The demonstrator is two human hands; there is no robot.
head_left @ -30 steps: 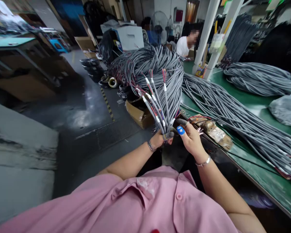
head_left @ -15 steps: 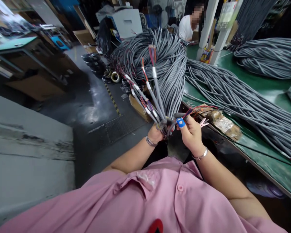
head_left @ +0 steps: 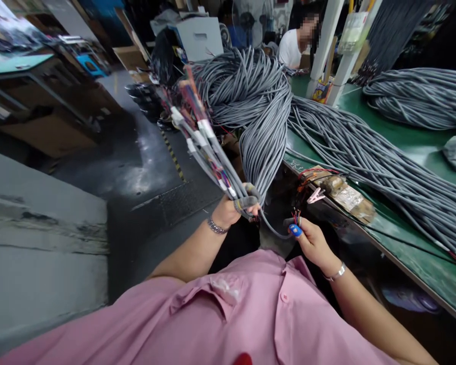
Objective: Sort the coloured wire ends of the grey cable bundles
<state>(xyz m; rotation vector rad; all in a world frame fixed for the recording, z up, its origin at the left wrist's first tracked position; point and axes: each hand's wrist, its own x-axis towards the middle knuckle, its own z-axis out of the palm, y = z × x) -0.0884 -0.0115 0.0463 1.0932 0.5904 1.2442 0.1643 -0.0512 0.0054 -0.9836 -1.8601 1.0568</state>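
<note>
My left hand [head_left: 231, 209] is closed around a bundle of grey cables [head_left: 216, 157]. Their stripped ends, with white sleeves and coloured wires, point up and left and are blurred. Grey finger covers show on my left fingers. My right hand [head_left: 310, 239], its thumb wrapped in blue, pinches the end of one grey cable [head_left: 270, 229]. Short red and dark wires stick up from that pinch. This cable sags in a curve between my two hands.
To the right, a green table [head_left: 421, 253] bears long grey cables [head_left: 380, 157], a taped wooden block [head_left: 349, 197] and a pink clip [head_left: 316, 195] near its edge. A large cable coil [head_left: 247, 91] lies ahead. A person in white [head_left: 290, 48] sits behind. A grey cabinet [head_left: 45, 243] stands left.
My hands have moved apart: the left with the bundle to the left, the right down and right with one cable end. The bundle's tips have swung left.
</note>
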